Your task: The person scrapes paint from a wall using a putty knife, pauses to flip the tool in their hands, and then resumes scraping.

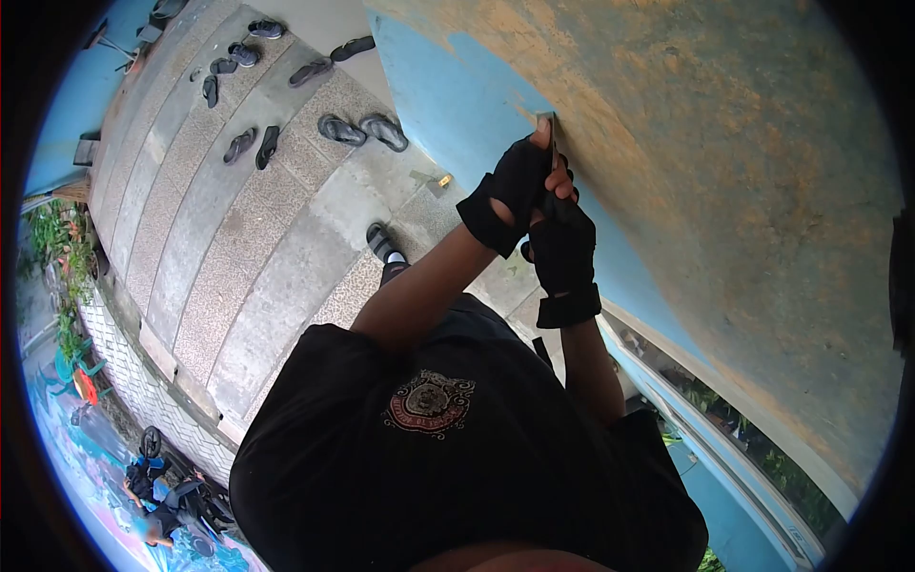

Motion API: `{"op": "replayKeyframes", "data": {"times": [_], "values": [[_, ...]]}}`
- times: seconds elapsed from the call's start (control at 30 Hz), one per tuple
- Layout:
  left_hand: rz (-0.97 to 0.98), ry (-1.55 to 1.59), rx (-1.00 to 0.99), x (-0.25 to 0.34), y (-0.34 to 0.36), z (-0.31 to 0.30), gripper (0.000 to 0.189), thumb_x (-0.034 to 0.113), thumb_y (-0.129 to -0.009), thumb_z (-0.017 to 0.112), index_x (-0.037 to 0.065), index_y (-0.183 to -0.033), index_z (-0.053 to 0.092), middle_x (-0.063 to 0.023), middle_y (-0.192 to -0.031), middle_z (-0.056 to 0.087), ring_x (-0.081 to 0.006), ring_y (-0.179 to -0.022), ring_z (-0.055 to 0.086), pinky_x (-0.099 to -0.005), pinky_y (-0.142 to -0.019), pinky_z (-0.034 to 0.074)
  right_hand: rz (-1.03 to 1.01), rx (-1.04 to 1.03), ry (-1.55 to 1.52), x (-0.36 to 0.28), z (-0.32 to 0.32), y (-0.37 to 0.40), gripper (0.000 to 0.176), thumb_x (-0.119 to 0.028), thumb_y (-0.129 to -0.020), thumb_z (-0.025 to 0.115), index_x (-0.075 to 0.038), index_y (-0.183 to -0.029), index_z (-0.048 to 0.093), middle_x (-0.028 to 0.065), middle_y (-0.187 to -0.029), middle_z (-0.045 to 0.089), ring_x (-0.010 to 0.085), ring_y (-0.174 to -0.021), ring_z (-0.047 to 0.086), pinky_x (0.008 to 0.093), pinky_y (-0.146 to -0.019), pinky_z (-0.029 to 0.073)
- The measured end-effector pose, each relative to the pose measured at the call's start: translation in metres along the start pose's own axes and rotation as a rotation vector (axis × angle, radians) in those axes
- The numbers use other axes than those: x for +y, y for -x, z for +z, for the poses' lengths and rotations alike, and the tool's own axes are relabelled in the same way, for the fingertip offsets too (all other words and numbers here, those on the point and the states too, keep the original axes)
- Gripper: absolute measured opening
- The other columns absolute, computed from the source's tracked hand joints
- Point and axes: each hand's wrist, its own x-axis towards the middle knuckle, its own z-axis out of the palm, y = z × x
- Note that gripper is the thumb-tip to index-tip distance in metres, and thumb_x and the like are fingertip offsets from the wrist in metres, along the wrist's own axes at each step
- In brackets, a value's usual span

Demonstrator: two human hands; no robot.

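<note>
Both my hands wear black fingerless gloves and are closed together on a scraper, its thin flat blade against the wall. My left hand is the upper one, with its thumb stretched along the blade. Just below it, my right hand is wrapped round the dark handle end, which the fingers mostly hide. Around the blade, light blue paint meets a bare, patchy brown-grey surface on the wall.
Several sandals and shoes lie on the tiled floor to the left. A small yellow-and-grey item sits on the floor near the wall's foot. A person is beside a motorcycle at lower left. Plants stand along the floor's edge.
</note>
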Motion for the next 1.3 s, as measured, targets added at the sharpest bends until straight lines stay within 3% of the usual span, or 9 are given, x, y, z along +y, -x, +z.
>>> {"op": "replayKeyframes", "data": {"times": [0.13,0.23,0.3,0.5,0.7,0.77,0.97,1.07,1.3], "values": [[-0.054,-0.079,0.024,-0.003,0.004,0.009,0.052,0.058,-0.097,0.045,0.014,-0.069,0.049,-0.0013,-0.052,0.04,-0.0196,-0.054,0.049,-0.0402,-0.063,0.048,0.116,-0.011,-0.079,-0.008,-0.008,0.005,0.011,-0.01,-0.089,0.063,-0.004,-0.098,0.062,0.0007,-0.066,0.056,0.008,-0.052,0.053,0.0259,-0.048,0.042],[0.026,-0.049,-0.009,0.008,0.0,-0.002,0.051,0.057,-0.097,0.044,0.014,-0.069,0.05,-0.0016,-0.052,0.041,-0.0199,-0.054,0.049,-0.0402,-0.063,0.048,-0.145,-0.004,0.189,-0.003,-0.001,0.002,0.008,-0.009,-0.09,0.063,-0.004,-0.096,0.061,-0.0009,-0.067,0.056,0.0072,-0.051,0.05,0.0255,-0.047,0.041],[-0.007,-0.016,0.015,-0.002,0.005,0.002,0.051,0.057,-0.097,0.044,0.014,-0.069,0.05,-0.0017,-0.052,0.041,-0.0199,-0.054,0.049,-0.0402,-0.062,0.048,0.046,-0.041,-0.134,0.008,0.002,0.001,0.007,-0.01,-0.09,0.064,-0.005,-0.094,0.061,-0.0017,-0.063,0.054,0.0068,-0.05,0.048,0.0255,-0.046,0.039],[-0.024,-0.003,-0.033,0.002,0.0,-0.006,0.049,0.056,-0.096,0.048,0.014,-0.073,0.047,-0.0038,-0.056,0.045,-0.0222,-0.058,0.054,-0.0404,-0.065,0.049,-0.042,-0.035,0.069,0.003,0.001,-0.005,0.008,-0.01,-0.09,0.065,-0.006,-0.096,0.064,-0.0031,-0.063,0.052,0.0057,-0.05,0.047,0.0239,-0.045,0.037],[-0.034,-0.068,0.008,0.0,0.008,0.016,0.05,0.056,-0.097,0.046,0.015,-0.069,0.049,-0.0014,-0.052,0.04,-0.0192,-0.055,0.049,-0.0398,-0.065,0.048,0.195,-0.013,-0.174,-0.029,-0.014,0.012,0.01,-0.011,-0.09,0.065,-0.005,-0.098,0.064,-0.0015,-0.063,0.052,0.0059,-0.049,0.048,0.0244,-0.046,0.037],[-0.063,0.016,-0.024,0.001,0.009,0.009,0.05,0.057,-0.096,0.046,0.015,-0.07,0.049,-0.0012,-0.052,0.04,-0.0189,-0.055,0.049,-0.0399,-0.065,0.048,-0.021,0.052,0.047,-0.022,-0.004,0.005,0.01,-0.01,-0.09,0.064,-0.005,-0.098,0.063,-0.0014,-0.063,0.053,0.006,-0.049,0.047,0.0249,-0.046,0.038],[-0.049,-0.09,0.076,-0.002,0.007,0.021,0.05,0.057,-0.097,0.046,0.015,-0.07,0.05,-0.0013,-0.051,0.04,-0.0194,-0.053,0.048,-0.0396,-0.064,0.049,0.289,-0.077,-0.098,-0.021,-0.02,0.008,0.005,-0.009,-0.09,0.063,-0.005,-0.092,0.06,-0.0028,-0.062,0.05,0.006,-0.051,0.047,0.0262,-0.045,0.037],[-0.013,-0.016,0.004,-0.002,0.003,0.01,0.051,0.058,-0.096,0.045,0.014,-0.071,0.051,-0.0021,-0.051,0.04,-0.0203,-0.053,0.048,-0.0401,-0.062,0.048,0.062,-0.036,-0.125,-0.003,-0.007,-0.001,0.005,-0.01,-0.09,0.063,-0.006,-0.09,0.06,-0.0032,-0.061,0.05,0.0058,-0.05,0.046,0.0259,-0.045,0.037],[-0.002,0.013,-0.007,0.001,0.002,0.014,0.051,0.057,-0.096,0.046,0.013,-0.07,0.05,-0.0035,-0.052,0.042,-0.0229,-0.056,0.05,-0.0438,-0.066,0.048,0.062,-0.037,-0.071,-0.01,-0.015,0.001,0.011,-0.016,-0.092,0.064,-0.007,-0.098,0.064,-0.0021,-0.062,0.052,0.0063,-0.052,0.049,0.0266,-0.048,0.039]]}}
